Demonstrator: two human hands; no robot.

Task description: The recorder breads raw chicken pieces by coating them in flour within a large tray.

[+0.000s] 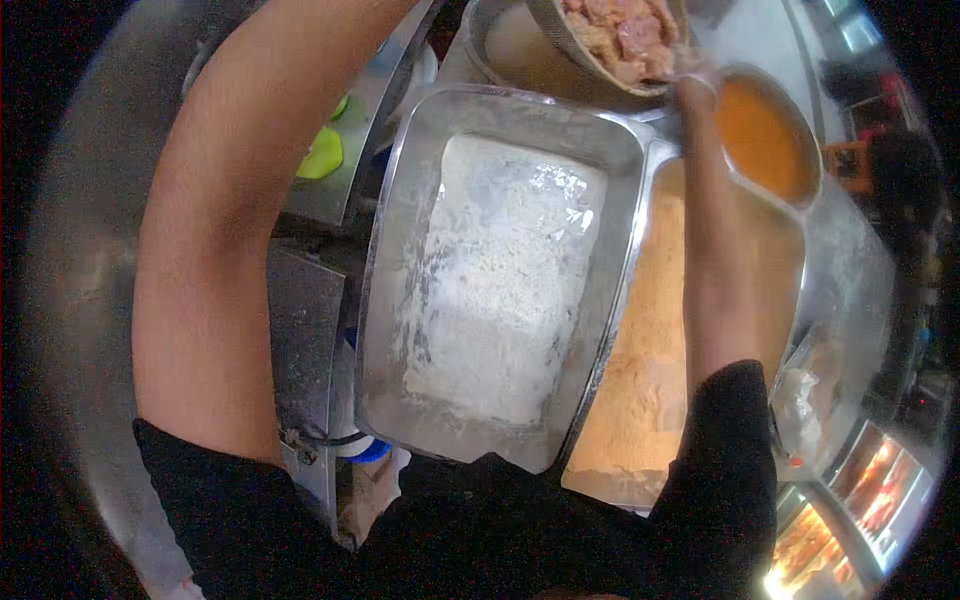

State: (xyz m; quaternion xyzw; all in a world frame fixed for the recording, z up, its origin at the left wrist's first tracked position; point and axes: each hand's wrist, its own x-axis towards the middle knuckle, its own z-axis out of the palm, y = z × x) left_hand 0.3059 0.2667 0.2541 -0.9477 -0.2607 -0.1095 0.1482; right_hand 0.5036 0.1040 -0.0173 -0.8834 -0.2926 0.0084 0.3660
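Observation:
A round mesh strainer or basket (pixel 600 67) holding pieces of raw meat (pixel 622 34) hangs tilted at the top. My right hand (pixel 694 71) is blurred at its right rim and appears closed on it. My left arm reaches up past the top edge, so my left hand is out of view. Under the strainer stands a round metal bowl (pixel 484 56) with pale contents. Before me lies a deep rectangular steel tray (pixel 375 300) with white powder residue. My right forearm passes over a second tray of tan powder (pixel 637 360).
A round container of orange liquid (pixel 765 139) stands right of my hand. A clear plastic bag (pixel 802 405) lies at the right. Left of the trays are a metal surface with a yellow-green object (pixel 322 154) and a dark metal panel (pixel 307 322).

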